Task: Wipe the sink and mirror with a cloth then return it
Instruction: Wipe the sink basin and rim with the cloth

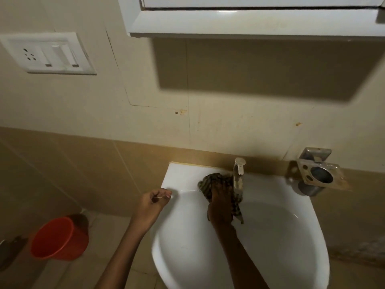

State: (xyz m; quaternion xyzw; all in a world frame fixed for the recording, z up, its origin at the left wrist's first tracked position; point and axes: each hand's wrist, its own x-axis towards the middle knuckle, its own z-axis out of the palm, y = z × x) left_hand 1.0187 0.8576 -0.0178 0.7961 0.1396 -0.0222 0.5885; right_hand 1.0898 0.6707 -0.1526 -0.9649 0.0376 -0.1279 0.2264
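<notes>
A white wall-hung sink (291,236) fills the lower right of the head view. My right hand (220,203) presses a dark checked cloth (214,180) onto the sink's back ledge, just left of the chrome tap (239,174). The cloth is bunched under my fingers, and a corner hangs down into the basin. My left hand (153,202) hovers at the sink's left rim with its fingers curled loosely, and I cannot tell whether it touches the rim. Above, only the white lower frame of the mirror cabinet (250,24) shows.
A metal toothbrush and tumbler holder (316,174) is fixed to the wall right of the tap. An orange bucket (59,238) stands on the floor at lower left. A white switch and socket plate (48,53) sits on the tiled wall at upper left.
</notes>
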